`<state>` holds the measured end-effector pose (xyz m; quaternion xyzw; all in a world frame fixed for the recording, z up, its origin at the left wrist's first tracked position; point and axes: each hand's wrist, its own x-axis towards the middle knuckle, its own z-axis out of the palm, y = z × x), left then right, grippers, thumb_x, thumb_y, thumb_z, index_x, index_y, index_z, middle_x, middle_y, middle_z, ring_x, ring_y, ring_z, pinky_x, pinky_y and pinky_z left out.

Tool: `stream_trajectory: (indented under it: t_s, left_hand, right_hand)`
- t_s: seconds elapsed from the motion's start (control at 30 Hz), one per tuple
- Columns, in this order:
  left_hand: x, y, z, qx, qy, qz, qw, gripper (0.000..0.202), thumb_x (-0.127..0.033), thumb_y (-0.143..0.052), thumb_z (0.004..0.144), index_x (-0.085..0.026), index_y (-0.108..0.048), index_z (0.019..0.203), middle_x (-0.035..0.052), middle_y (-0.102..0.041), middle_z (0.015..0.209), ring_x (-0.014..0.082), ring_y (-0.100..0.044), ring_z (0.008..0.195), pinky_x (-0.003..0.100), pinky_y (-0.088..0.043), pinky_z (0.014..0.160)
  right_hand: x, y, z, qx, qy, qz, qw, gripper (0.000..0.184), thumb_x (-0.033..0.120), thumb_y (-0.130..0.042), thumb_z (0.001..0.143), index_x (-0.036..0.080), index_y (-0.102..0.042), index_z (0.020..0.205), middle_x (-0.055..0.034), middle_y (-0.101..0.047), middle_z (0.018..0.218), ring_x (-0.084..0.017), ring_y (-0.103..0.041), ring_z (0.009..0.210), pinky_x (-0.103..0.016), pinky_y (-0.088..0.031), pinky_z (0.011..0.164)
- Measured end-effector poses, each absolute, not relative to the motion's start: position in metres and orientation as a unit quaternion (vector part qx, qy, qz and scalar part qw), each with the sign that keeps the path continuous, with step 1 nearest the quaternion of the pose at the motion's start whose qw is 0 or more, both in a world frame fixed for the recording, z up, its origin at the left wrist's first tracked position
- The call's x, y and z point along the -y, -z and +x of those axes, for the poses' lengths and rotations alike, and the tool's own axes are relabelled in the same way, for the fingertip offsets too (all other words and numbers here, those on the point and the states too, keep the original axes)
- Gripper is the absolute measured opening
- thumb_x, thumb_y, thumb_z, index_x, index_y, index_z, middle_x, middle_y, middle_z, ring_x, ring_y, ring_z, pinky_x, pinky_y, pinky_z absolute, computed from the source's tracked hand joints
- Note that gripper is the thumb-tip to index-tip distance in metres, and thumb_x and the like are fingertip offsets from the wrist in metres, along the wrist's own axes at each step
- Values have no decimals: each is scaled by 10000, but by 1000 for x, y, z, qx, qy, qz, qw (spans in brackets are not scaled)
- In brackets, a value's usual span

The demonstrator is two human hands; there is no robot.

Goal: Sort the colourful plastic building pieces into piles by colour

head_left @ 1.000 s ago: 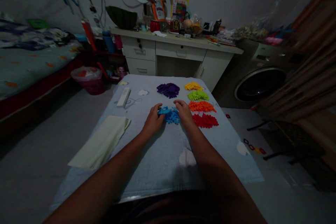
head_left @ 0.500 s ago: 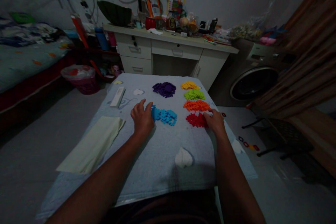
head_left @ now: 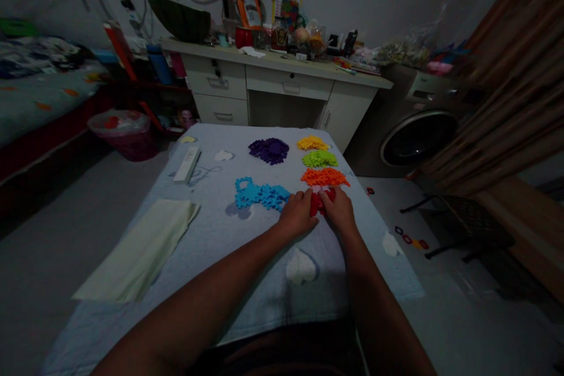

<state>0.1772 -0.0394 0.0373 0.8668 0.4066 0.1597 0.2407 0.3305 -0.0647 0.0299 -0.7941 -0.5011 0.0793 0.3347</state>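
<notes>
Small plastic pieces lie in heaps sorted by colour on a pale blue cloth [head_left: 264, 270]: purple [head_left: 268, 150], yellow [head_left: 312, 143], green [head_left: 319, 158], orange [head_left: 324, 177], blue [head_left: 259, 193] and red [head_left: 318, 200]. My left hand [head_left: 296, 215] and my right hand [head_left: 339, 213] are side by side over the red heap, fingers curled onto the red pieces and covering most of them. The blue heap lies just left of my left hand, untouched.
A folded cream cloth [head_left: 141, 247] lies at the table's left, a white remote [head_left: 187, 164] further back. Behind stand a cluttered desk [head_left: 273, 79], a washing machine [head_left: 418, 129], a bed [head_left: 39, 100] and a pink bin [head_left: 118, 132]. Coloured pieces lie on the floor at right.
My left hand has left the blue heap and moved right to the red heap. My right hand shifted slightly left onto the same heap, and both now close around the red pieces.
</notes>
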Motion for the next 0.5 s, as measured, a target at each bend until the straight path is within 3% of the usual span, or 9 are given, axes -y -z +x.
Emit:
stream_trajectory:
  t_s: [0.2,0.5]
  left_hand:
    - [37,-23,181,-426,-212,850,227,866,-310,-742,707,-158,-326,1451,171,-568,1252,333,-566,1138,438,-440,971]
    - [36,-18,175,-430,-248,833,246,833,-265,-694,717,-219,-318,1459,125,-559,1239,300,-587,1120,412,-476,946]
  right_hand:
    - [64,-33,311,486,-167,-729,452,420,579,-498,877,208,-679,950,-43,-707,894,-208,-612,819,-306,-425,782]
    - [60,-28,307,429,-231,-685,542,373,549,-536,846,201,-669,822,0,-668,772,-179,-558,724,-278,-414,703]
